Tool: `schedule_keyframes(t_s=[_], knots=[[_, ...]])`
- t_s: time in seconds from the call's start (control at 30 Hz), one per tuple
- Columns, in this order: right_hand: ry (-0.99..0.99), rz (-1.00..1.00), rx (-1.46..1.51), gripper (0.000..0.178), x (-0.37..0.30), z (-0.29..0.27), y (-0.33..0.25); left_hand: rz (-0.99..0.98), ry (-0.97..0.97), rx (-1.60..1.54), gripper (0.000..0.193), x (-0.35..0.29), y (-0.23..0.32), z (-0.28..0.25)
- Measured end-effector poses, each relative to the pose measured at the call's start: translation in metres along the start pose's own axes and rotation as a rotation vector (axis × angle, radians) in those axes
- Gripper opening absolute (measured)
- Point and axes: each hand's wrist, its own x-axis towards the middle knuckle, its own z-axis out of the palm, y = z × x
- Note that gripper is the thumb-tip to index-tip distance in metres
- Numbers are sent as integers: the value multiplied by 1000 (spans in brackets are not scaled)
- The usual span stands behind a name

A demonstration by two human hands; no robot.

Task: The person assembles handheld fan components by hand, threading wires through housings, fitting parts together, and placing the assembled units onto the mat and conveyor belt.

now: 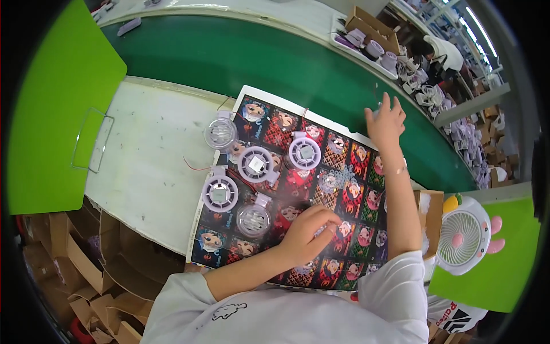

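Observation:
My left hand [309, 235] is curled low over a sheet printed with cartoon pictures [209, 241], its fingertips pinched around something small that I cannot make out. My right hand [387, 123] reaches past the sheet's far edge over the green conveyor belt [275, 63], fingers spread. A small pale speck shows by its fingertips, too blurred to name. Left of centre lie several lilac round fan parts: three show a silvery square in the middle, like the ring-shaped part [305, 153], and two have clear ribbed faces, like the round part [254, 221]. Small clear pieces [337, 180] are heaped mid-sheet.
A white desk fan [458, 238] with pink ears stands at right beside a cardboard box [432, 221]. Green panels [63, 114] flank the bench. Across the belt is a tray [366, 60] of lilac parts. Cardboard boxes [86, 258] sit lower left. Another person [444, 54] works far right.

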Motion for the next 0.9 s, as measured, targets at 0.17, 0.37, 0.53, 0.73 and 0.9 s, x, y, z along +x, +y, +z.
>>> schedule_keyframes(t_s=[0.17, 0.37, 0.53, 0.73, 0.9], knots=[[-483, -534, 712, 59, -83, -93, -104, -65, 140, -66, 8, -3, 0, -2], [-208, -339, 808, 61, -109, -97, -77, 23, 453, -262, 14, -3, 4, 7], [-283, -513, 948, 70, -169, -144, -47, 190, 313, 0, 51, 1, 12, -4], [-587, -468, 1205, 43, -180, -145, -13, 148, 104, 334, 33, -12, 23, -17], [-168, -77, 728, 16, -148, -78, 16, 157, -158, 644, 35, -15, 24, -8]])
